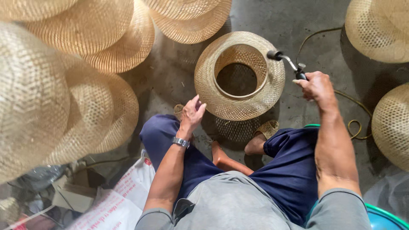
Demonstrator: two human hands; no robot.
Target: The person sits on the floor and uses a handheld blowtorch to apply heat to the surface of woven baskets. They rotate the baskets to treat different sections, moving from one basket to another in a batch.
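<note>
A round woven bamboo lampshade (249, 104) with an open ring on top stands on the concrete floor between my feet. My left hand (192, 113) rests against its left side, fingers loosely spread, with a watch on the wrist. My right hand (316, 85) is closed on the handle of a metal nozzle tool (286, 61), whose black tip points over the shade's upper right rim. A thin hose (353, 100) trails from the tool across the floor to the right.
Several more woven shades are stacked at the left (64, 98) and top (191, 17), with others at the right (379, 30) (392, 125). White printed sacks (123, 196) lie at the lower left. A green-rimmed blue tub (383, 217) sits at the lower right.
</note>
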